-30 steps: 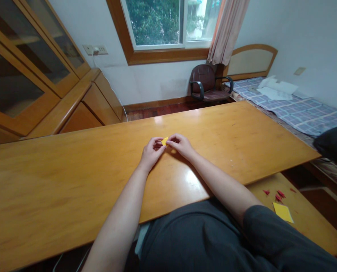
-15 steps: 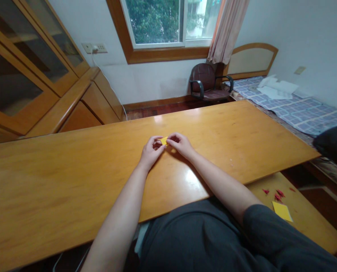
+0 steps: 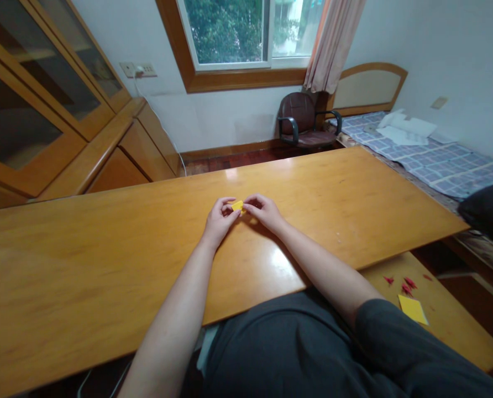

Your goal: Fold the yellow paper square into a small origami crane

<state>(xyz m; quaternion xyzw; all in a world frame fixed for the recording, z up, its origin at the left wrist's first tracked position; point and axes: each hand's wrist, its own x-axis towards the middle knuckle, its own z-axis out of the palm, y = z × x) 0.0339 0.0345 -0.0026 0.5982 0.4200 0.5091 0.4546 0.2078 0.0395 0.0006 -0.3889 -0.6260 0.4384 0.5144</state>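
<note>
A small piece of yellow paper (image 3: pixel 237 205) is held between my two hands, just above the wooden table (image 3: pixel 117 265). My left hand (image 3: pixel 221 218) pinches its left side between thumb and fingers. On the right side, the thumb and fingertips of my right hand (image 3: pixel 264 210) close on the paper's edge. The paper looks folded, though my fingers cover parts of it and its exact shape is too small to make out.
On a lower wooden surface (image 3: pixel 449 326) at the right lie several small red folded pieces (image 3: pixel 408 286) and a stack of yellow paper (image 3: pixel 413 309). Beyond the table stand a brown armchair (image 3: pixel 298 119) and a bed (image 3: pixel 445 160). A glass-door cabinet (image 3: pixel 76 132) is at the left.
The yellow paper has shifted slightly left and turned a little in my fingers. My left hand has moved slightly left; my right hand stays nearly in place.
</note>
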